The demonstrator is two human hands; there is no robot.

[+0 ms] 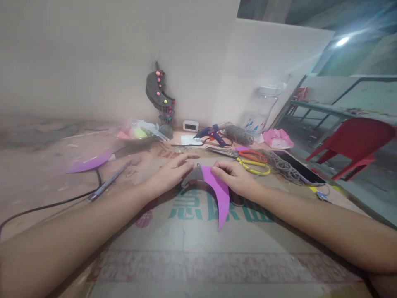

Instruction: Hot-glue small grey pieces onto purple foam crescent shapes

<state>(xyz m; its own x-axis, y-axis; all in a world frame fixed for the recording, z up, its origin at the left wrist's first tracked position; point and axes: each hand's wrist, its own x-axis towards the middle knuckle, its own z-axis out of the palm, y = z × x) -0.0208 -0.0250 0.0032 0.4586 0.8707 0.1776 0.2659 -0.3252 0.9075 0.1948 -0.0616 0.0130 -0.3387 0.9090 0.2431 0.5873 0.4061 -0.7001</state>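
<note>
A purple crescent-shaped cutout (221, 194) hangs over the printed cardboard (186, 240), its point toward me. Grey yarn (194, 176) is wrapped round its upper left end, with small loops of strand sticking out. My right hand (232, 176) pinches the purple crescent at its upper right edge, thumb in front and fingers curled. At the wrapped end, my left hand (176, 169) has its thumb and fingers close together on the grey yarn, index finger stretched to the right. The strand between those fingers is hard to make out.
Scissors (254, 161), a glue gun (214, 134), a yarn skein (238, 134) and a phone (299, 167) lie beyond my hands. Left are a pen (110, 182), another purple piece (91, 162) and a bowl (136, 140). A decorated grey crescent (155, 89) hangs on the wall.
</note>
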